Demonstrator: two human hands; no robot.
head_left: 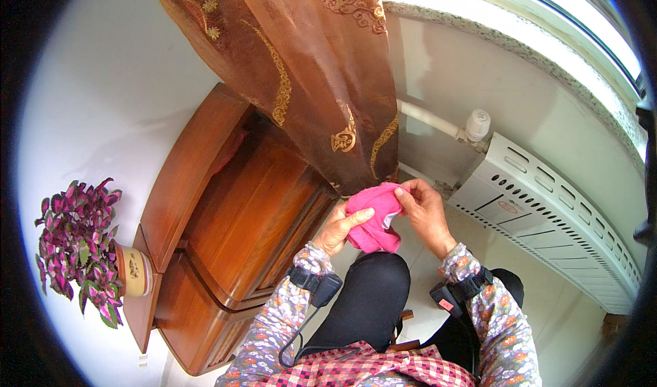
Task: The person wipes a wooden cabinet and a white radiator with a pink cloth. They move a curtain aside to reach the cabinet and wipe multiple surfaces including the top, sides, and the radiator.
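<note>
A bright pink cloth (373, 239) is held up between my two hands, just above my knee. White material (388, 219) shows at its right side; what kind it is I cannot tell. My left hand (339, 228) grips the left side of the cloth, thumb lying over it. At the upper right edge, my right hand (425, 215) pinches the fabric between thumb and fingers. Behind the cloth hangs the lower end of a brown embroidered curtain (354, 166); whether the two touch is unclear.
Left of me stands a brown wooden cabinet (241, 202). A potted coleus (82, 248) sits on a wooden ledge beside it. To the right is a white radiator (544, 217) with a valve (478, 124), below a speckled stone windowsill (513, 53).
</note>
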